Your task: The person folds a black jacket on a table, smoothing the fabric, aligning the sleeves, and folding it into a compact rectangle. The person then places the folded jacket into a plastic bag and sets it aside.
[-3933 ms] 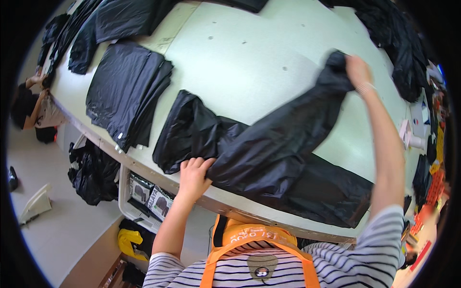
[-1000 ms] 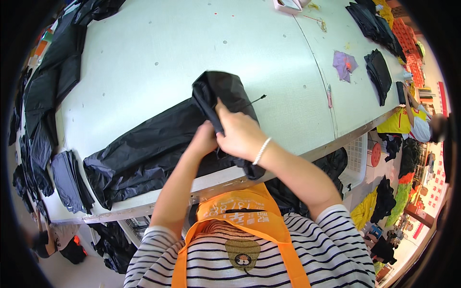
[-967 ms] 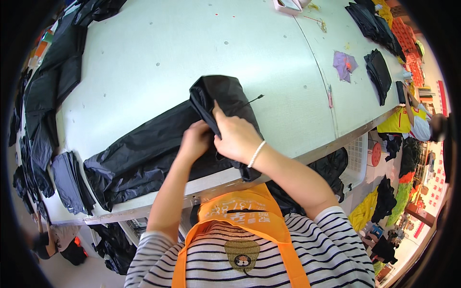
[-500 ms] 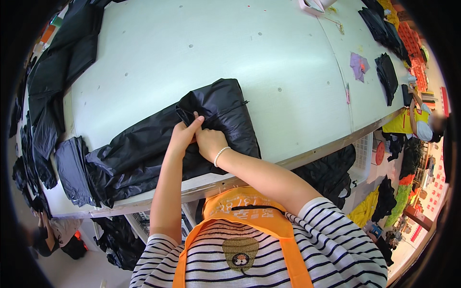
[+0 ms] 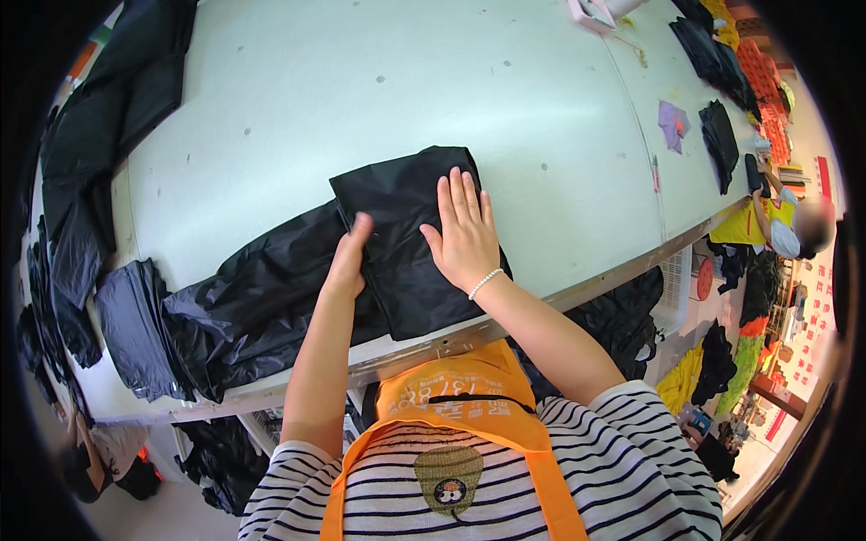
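A folded black garment (image 5: pixel 410 239) is pressed flat at the near edge of the pale desk (image 5: pixel 361 90), the right hand (image 5: pixel 465 234) laid on it with fingers spread and the left hand (image 5: pixel 347 261) pinning its left edge, beside a crumpled black pile (image 5: pixel 244 307).

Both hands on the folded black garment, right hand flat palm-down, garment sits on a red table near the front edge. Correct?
One error: the table is pale green-white, not red. The head view shows the right hand lying flat, palm down, on the folded black garment, the left hand at the garment's left edge, and the garment near the table's front edge.
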`<state>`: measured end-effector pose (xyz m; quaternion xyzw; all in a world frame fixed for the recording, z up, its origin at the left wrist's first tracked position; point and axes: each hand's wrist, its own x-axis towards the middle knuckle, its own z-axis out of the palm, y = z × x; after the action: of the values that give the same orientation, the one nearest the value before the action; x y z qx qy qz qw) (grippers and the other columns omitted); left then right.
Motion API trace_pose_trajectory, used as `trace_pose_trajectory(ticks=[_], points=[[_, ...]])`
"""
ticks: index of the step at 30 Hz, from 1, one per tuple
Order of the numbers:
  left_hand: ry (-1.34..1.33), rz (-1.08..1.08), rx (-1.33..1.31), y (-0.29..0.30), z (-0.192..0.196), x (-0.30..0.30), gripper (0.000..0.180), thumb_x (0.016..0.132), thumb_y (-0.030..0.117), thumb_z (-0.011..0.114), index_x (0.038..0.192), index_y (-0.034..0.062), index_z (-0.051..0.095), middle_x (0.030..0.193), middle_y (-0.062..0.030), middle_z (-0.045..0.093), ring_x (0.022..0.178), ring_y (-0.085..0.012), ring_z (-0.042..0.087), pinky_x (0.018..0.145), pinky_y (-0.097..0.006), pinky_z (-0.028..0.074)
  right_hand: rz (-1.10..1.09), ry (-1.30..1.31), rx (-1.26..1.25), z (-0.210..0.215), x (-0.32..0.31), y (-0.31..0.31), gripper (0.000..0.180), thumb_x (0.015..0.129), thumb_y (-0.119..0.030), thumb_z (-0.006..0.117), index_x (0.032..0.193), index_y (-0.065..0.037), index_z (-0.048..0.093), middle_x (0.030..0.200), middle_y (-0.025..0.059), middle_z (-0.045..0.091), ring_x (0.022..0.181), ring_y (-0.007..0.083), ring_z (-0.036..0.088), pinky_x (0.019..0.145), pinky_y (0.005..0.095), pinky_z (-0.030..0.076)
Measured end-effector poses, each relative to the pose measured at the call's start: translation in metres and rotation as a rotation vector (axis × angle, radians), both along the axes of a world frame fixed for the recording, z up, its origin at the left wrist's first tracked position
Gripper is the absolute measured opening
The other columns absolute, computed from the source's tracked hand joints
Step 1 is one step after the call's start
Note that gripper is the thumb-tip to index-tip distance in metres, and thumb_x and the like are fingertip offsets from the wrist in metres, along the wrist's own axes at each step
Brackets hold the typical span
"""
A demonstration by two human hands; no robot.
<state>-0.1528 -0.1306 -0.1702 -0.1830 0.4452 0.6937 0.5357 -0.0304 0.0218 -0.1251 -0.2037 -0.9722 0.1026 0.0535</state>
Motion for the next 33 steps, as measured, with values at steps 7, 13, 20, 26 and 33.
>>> trace_pose_trajectory(ticks=[7, 13, 20, 26, 33], points=[[0.339, -0.178, -0.087, 0.004, 0.001, 0.002, 0.036, 0.078, -0.001, 0.069, 0.113, -0.0039, 0.06, 0.106, -0.011, 0.066, 0.092, -0.0203, 0.063, 0.084, -0.032, 0.05, 0.047, 0.002, -0.003, -0.035, -0.002, 0.001, 0.071, 0.091, -0.04, 0.051, 0.146, -0.002, 0.024, 0.152, 0.021, 0.02, 0.141, 0.0347, 0.02, 0.113, 0.0497, 0.015], [0.329, -0.18, -0.157, 0.004, 0.002, 0.003, 0.033, 0.079, -0.001, 0.068, 0.111, -0.0045, 0.062, 0.105, -0.0114, 0.066, 0.092, -0.0202, 0.063, 0.084, -0.033, 0.05, 0.184, 0.254, 0.009, 0.005, -0.032, 0.041, 0.049, 0.09, -0.034, 0.055, 0.132, -0.009, 0.049, 0.142, 0.0193, 0.038, 0.13, 0.0368, 0.035, 0.107, 0.0505, 0.026], [1.212, -0.253, -0.965, 0.009, 0.041, 0.022, 0.069, 0.065, 0.018, 0.082, 0.123, -0.0008, 0.051, 0.117, -0.0204, 0.06, 0.101, -0.0333, 0.061, 0.086, -0.032, 0.049, 0.195, 0.063, 0.015, -0.044, -0.042, 0.042, 0.049, 0.094, -0.035, 0.045, 0.138, -0.014, 0.045, 0.148, 0.0138, 0.034, 0.14, 0.0303, 0.023, 0.114, 0.0496, 0.015], [1.804, -0.86, -1.028, -0.023, 0.042, 0.041, 0.097, 0.062, 0.063, 0.071, 0.144, 0.0252, 0.036, 0.152, -0.0001, 0.027, 0.143, -0.0307, 0.015, 0.108, -0.065, 0.01, 0.244, 0.09, -0.014, -0.041, -0.045, 0.04, 0.048, 0.094, -0.035, 0.045, 0.137, -0.013, 0.045, 0.148, 0.0151, 0.034, 0.141, 0.0322, 0.022, 0.113, 0.0514, 0.014], [1.777, -0.827, -0.932, -0.034, 0.014, 0.036, 0.097, 0.064, 0.067, 0.066, 0.145, 0.0244, 0.033, 0.154, -0.0025, 0.023, 0.142, -0.0351, 0.013, 0.105, -0.07, 0.011, 0.446, 0.048, -0.152, -0.002, -0.002, 0.032, 0.051, 0.088, -0.029, 0.058, 0.137, -0.022, 0.046, 0.149, 0.0148, 0.03, 0.137, 0.0402, 0.024, 0.11, 0.0563, 0.018]])
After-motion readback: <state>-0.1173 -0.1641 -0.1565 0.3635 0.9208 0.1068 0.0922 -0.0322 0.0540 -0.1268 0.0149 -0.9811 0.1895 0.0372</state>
